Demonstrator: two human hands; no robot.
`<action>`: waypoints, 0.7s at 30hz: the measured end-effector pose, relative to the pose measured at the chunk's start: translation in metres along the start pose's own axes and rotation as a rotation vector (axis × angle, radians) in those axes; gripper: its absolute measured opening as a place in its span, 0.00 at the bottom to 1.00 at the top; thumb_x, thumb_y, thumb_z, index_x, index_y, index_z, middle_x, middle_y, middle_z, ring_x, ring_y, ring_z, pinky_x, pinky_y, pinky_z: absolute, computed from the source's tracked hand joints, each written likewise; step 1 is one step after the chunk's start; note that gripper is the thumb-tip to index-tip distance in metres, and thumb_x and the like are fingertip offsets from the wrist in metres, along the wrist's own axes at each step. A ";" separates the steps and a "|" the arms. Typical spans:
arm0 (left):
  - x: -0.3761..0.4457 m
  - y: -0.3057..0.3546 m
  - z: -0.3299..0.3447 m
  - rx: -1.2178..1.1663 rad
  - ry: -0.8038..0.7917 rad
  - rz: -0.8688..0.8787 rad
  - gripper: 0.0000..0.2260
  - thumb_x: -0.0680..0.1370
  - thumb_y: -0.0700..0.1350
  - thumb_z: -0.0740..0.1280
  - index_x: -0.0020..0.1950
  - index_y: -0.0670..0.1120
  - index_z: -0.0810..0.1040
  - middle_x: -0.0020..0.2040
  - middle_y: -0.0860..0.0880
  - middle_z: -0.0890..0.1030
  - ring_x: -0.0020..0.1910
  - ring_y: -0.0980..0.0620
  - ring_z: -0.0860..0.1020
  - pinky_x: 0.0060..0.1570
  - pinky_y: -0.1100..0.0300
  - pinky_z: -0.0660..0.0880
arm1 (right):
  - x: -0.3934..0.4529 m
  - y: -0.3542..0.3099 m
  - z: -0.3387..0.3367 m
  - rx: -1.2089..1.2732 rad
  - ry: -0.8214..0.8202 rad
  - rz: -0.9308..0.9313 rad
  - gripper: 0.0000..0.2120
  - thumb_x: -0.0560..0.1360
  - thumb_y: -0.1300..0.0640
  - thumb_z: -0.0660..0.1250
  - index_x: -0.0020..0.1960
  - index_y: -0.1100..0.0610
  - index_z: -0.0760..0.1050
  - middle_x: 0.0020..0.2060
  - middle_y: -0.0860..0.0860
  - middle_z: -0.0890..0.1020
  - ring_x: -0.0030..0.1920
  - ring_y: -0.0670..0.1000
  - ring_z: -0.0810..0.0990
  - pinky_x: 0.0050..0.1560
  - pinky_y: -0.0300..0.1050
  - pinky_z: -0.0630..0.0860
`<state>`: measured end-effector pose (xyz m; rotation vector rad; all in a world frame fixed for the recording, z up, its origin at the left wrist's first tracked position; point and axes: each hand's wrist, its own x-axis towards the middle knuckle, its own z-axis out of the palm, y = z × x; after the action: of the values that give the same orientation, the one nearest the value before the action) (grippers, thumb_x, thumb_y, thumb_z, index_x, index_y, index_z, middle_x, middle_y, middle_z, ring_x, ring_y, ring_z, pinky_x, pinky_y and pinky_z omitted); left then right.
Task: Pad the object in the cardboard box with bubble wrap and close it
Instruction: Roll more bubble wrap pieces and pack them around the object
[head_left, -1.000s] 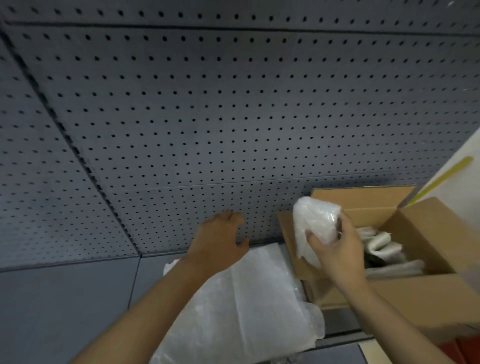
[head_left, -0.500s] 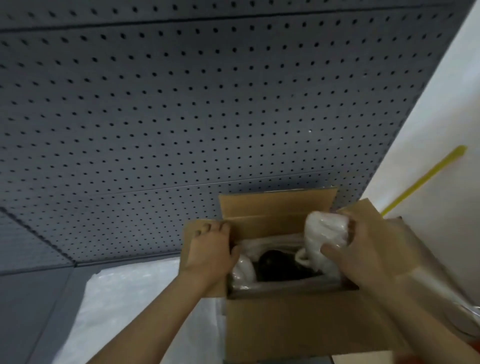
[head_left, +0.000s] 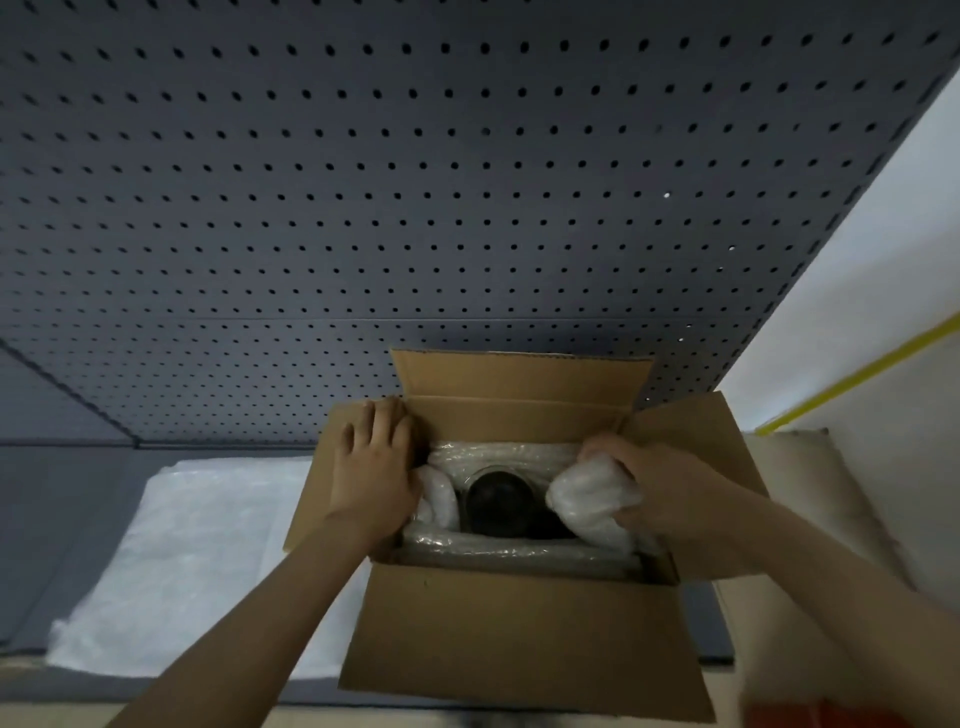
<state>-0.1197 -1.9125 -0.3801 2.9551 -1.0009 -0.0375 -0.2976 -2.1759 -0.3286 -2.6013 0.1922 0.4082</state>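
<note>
An open cardboard box stands in front of me, its flaps spread. A dark round object lies in the middle of it, ringed by rolls of bubble wrap. My right hand grips a crumpled wad of bubble wrap and holds it inside the box, right of the object. My left hand lies flat on the left flap, fingers over the box's edge, touching another wad at the left side.
A stack of flat bubble wrap sheets lies on the grey surface left of the box. A dark pegboard wall rises behind. A white wall with a yellow stripe stands on the right.
My right hand has pushed the wad down into the box's right side. My left hand stays on the left flap. The view has shifted closer over the box.
</note>
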 end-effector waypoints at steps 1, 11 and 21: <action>0.000 0.000 0.001 -0.010 -0.003 -0.005 0.27 0.75 0.47 0.62 0.74 0.46 0.62 0.78 0.43 0.55 0.77 0.39 0.52 0.73 0.42 0.55 | 0.002 -0.005 0.001 -0.064 -0.047 -0.015 0.28 0.70 0.55 0.68 0.64 0.41 0.61 0.38 0.41 0.72 0.39 0.42 0.74 0.36 0.34 0.71; 0.002 0.000 0.009 -0.106 0.015 -0.002 0.25 0.75 0.49 0.64 0.71 0.45 0.67 0.78 0.41 0.55 0.77 0.38 0.52 0.73 0.42 0.55 | 0.010 -0.015 0.020 -0.088 0.051 0.018 0.18 0.72 0.60 0.69 0.58 0.52 0.66 0.43 0.45 0.71 0.40 0.44 0.70 0.35 0.31 0.65; 0.000 -0.001 0.011 -0.121 0.021 -0.001 0.24 0.75 0.52 0.64 0.69 0.46 0.69 0.78 0.41 0.54 0.77 0.39 0.52 0.73 0.43 0.56 | 0.010 -0.014 0.039 -0.516 -0.175 0.036 0.33 0.75 0.62 0.63 0.76 0.55 0.50 0.60 0.55 0.76 0.55 0.54 0.78 0.40 0.41 0.71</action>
<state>-0.1195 -1.9114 -0.3909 2.8408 -0.9586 -0.0644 -0.2946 -2.1454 -0.3579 -3.0435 0.0789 0.7834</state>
